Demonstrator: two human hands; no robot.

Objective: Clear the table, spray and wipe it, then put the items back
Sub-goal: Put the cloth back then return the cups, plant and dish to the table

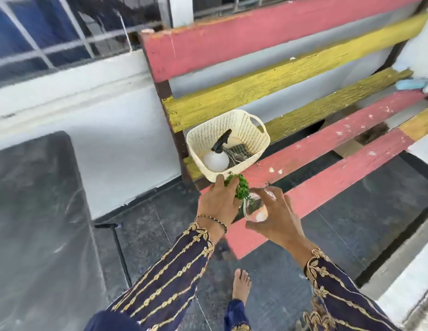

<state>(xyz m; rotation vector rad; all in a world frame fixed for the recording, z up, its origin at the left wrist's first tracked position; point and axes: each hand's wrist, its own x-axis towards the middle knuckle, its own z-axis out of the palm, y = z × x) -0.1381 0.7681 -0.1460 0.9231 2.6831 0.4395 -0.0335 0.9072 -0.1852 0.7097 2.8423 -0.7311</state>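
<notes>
Glass vase of greenery sits between both hands' grips.

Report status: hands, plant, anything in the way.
Both hands, left and right, around plant in glass vase over bench. Basket close behind.

A cream plastic basket sits just beyond the left hand, holding a tilted white spray bottle with a black trigger and a striped cloth. Between both hands, a clear glass vase carries green sprigs.
</notes>
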